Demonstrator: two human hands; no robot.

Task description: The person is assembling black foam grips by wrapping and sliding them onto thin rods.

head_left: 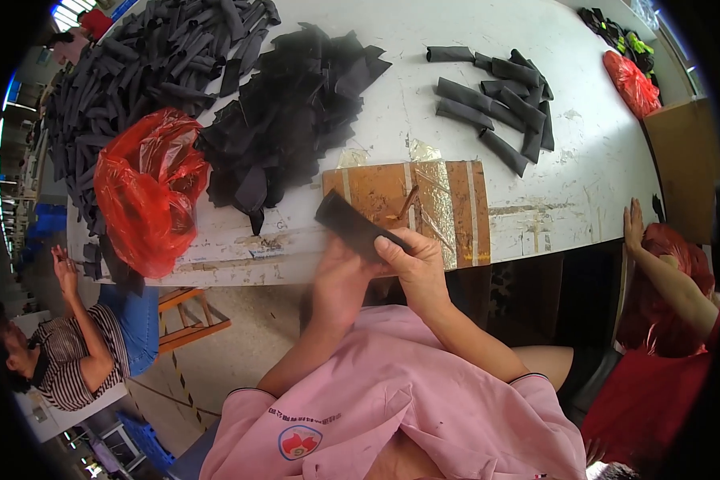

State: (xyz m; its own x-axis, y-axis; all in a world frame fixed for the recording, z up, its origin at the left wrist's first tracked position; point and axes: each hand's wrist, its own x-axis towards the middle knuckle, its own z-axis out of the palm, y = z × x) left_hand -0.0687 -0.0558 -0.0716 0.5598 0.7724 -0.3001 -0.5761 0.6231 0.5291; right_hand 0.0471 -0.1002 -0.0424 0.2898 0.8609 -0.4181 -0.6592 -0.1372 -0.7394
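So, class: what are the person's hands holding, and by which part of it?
Both hands hold one flat black strip. The right hand pinches its lower end, thumb on top; the left hand supports it from beneath. Its upper end sticks out free.

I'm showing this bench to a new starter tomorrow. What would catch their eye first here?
Likely the red plastic bag at the table's left edge, bright against the heaps of black fabric pieces beside it. Next, at the near edge, the left hand and right hand hold a black strip over a brown board.
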